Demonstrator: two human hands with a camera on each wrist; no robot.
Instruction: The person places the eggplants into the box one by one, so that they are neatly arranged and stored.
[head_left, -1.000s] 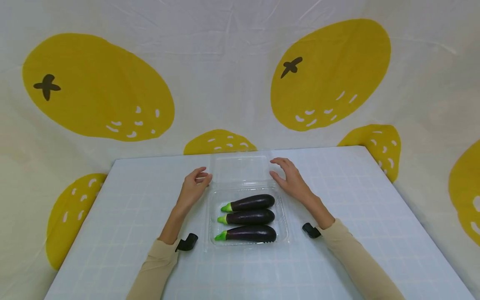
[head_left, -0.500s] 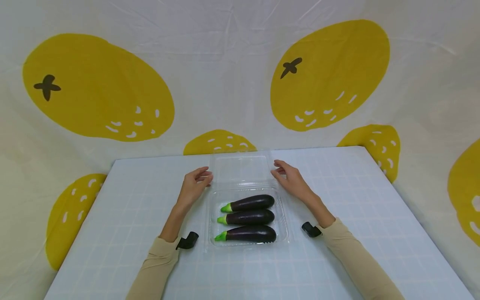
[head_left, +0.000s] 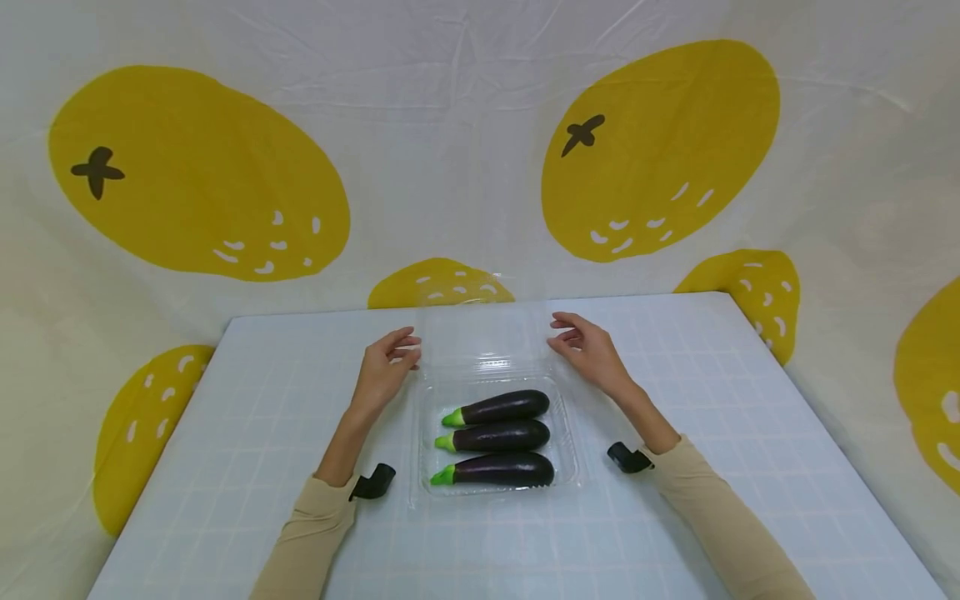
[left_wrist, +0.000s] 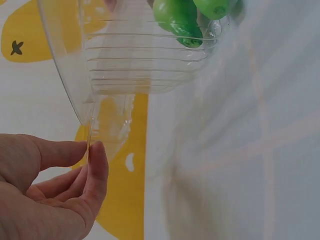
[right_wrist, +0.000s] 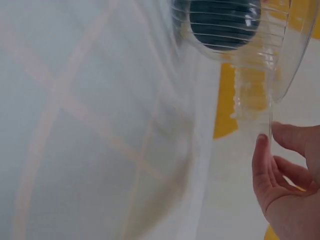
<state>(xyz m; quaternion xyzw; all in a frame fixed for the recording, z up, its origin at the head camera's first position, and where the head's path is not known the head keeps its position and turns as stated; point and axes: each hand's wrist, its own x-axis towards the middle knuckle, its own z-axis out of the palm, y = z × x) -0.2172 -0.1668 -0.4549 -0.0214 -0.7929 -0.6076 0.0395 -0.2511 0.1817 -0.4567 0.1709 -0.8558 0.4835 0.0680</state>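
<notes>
A clear plastic clamshell container (head_left: 491, 493) lies on the table with three dark eggplants (head_left: 501, 434) side by side in its base, green stems to the left. Its see-through lid (head_left: 483, 333) is swung back on the far side, tilted up a little. My left hand (head_left: 381, 371) pinches the lid's left edge between thumb and index fingertip, as the left wrist view shows close up. On the opposite edge, the thumb and finger of my right hand (head_left: 591, 354) pinch the lid's rim; the right wrist view shows the thin plastic between them.
A white cloth with faint checks covers the table (head_left: 712, 517). Behind it hangs a pale curtain (head_left: 442, 167) printed with large yellow fruits. Each wrist carries a black camera, one (head_left: 372, 482) at the left sleeve and the other (head_left: 628, 457) at the right.
My right fingers have drawn together on the lid's edge, and that hand has shifted slightly right and away. The lid has risen a little at its far edge.
</notes>
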